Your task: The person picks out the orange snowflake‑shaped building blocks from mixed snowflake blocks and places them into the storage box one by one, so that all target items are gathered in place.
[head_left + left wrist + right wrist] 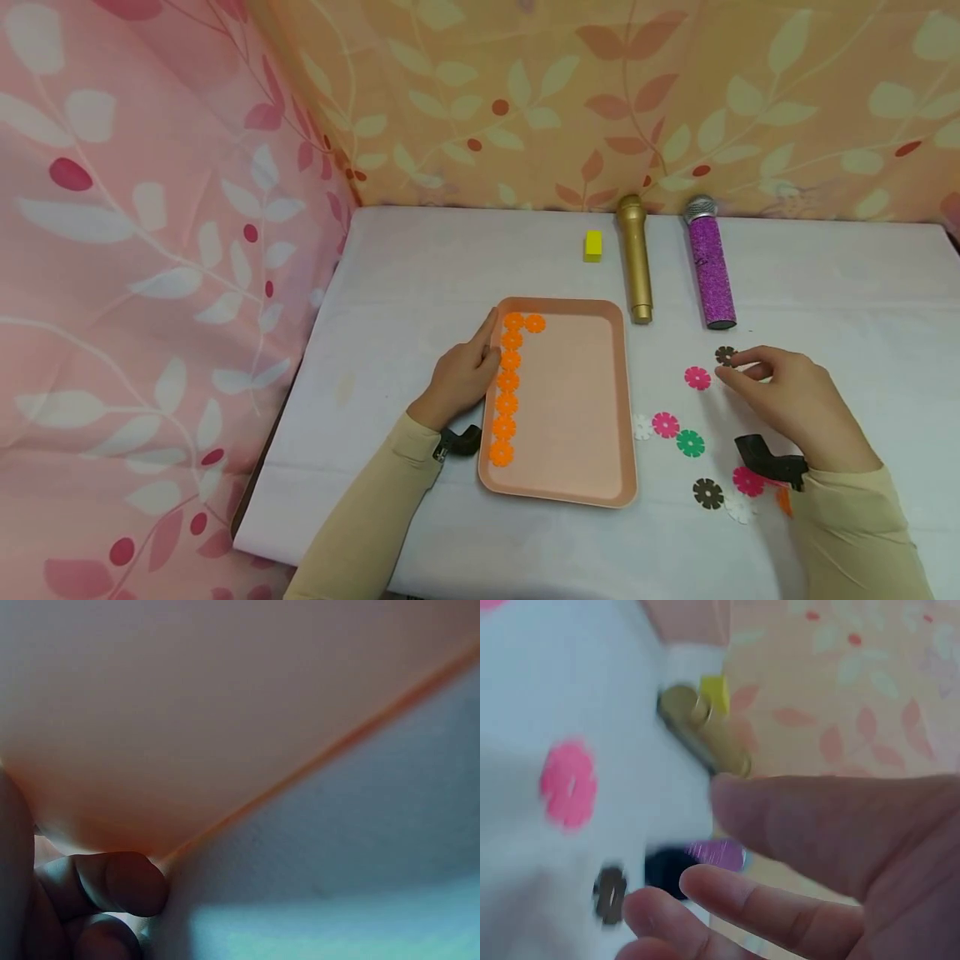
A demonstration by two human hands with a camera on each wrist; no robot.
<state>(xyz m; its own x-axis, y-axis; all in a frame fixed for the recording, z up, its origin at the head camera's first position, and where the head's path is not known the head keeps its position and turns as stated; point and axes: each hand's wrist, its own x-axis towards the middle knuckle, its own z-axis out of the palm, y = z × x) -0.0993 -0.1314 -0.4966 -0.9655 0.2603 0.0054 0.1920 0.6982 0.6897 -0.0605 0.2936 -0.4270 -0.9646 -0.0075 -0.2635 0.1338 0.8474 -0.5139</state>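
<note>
My left hand (459, 377) grips the left edge of a peach-coloured tray (572, 400); in the left wrist view its curled fingers (127, 885) are against the tray's side. Several orange notched plastic discs (507, 381) form a column along the tray's left side, with one more beside the top disc. My right hand (798, 404) hovers right of the tray, close to a dark brown notched disc (725, 356). Thumb and fingers are apart in the right wrist view, holding nothing, and the brown disc (611, 894) lies beyond the fingertips. A pink disc (697, 378) lies just left of it.
Behind the tray stands a yellow block (593, 247). A gold microphone (636, 258) and a purple glitter microphone (711, 262) lie at the back right. Loose discs, including a green one (690, 443) and another brown one (708, 493), are scattered right of the tray.
</note>
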